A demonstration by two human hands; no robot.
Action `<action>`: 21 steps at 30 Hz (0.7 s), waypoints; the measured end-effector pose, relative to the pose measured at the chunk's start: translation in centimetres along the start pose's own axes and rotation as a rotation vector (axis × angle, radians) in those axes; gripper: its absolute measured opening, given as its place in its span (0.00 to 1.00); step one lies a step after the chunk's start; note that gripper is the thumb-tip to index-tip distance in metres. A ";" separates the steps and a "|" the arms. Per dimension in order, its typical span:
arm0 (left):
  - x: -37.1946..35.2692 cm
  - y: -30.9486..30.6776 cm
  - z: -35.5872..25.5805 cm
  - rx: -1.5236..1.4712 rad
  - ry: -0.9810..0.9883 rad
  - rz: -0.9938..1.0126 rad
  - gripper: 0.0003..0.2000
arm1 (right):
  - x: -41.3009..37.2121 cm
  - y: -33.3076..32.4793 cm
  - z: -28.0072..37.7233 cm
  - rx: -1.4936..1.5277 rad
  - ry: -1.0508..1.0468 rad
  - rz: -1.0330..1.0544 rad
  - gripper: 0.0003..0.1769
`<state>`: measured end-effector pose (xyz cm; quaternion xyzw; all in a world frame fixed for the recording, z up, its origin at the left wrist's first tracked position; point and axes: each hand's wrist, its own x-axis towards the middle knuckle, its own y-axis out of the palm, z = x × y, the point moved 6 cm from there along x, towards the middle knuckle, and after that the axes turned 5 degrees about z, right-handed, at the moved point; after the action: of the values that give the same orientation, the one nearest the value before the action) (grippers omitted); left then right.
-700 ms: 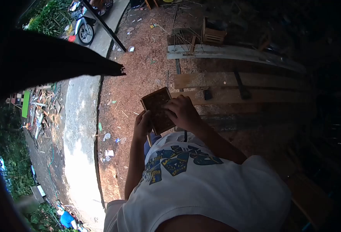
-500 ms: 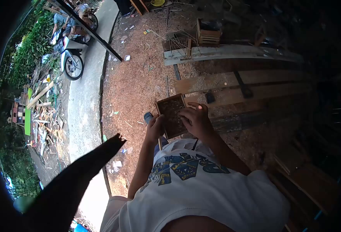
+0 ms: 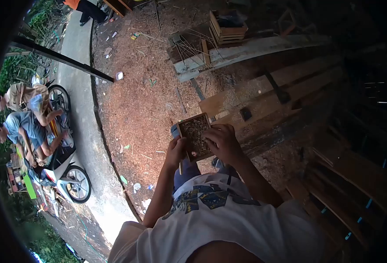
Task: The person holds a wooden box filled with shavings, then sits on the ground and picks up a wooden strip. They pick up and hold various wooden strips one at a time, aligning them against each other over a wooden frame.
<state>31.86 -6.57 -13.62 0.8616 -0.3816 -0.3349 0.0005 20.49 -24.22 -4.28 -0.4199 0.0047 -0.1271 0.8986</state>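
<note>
In front of my body is a shallow square wooden box [image 3: 192,119], tilted, its inside speckled with brown bits like wood shavings. My left hand [image 3: 174,153] grips its left side, thumb on the rim. At the right side, my right hand [image 3: 222,139] is closed on the edge, with bent fingers reaching over the inside. A blue object [image 3: 174,129] shows partly behind the box's far left corner.
Two people ride a motorbike [image 3: 73,182] on the concrete path [image 3: 81,87] at left. A dark post [image 3: 70,61] slants across. Ahead right are a slatted crate [image 3: 228,33], long planks [image 3: 246,96] and a small dark block [image 3: 245,114]. Wooden boards [image 3: 342,175] stand at right.
The motorbike with its riders has come nearer along the path. My view has shifted, and a person in orange shows at the top. Both hands stay on the box.
</note>
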 end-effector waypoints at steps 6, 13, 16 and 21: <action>7.4 -12.2 -7.0 0.040 -0.018 -0.045 0.12 | 14.4 4.3 1.8 0.066 0.018 0.002 0.19; 9.8 -23.0 -14.6 0.042 0.059 -0.201 0.12 | 24.5 4.1 2.8 0.037 0.082 -0.113 0.20; 11.9 -25.4 -16.4 0.005 0.076 -0.219 0.12 | 26.6 3.2 1.3 0.027 0.168 -0.179 0.18; 18.1 -26.4 -22.5 0.008 0.087 -0.179 0.13 | 30.0 2.1 -4.5 0.059 0.329 -0.254 0.15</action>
<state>70.92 -5.44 -13.38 0.9060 -0.3038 -0.2944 -0.0162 49.52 -33.25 -5.84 -0.3643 0.0947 -0.3062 0.8744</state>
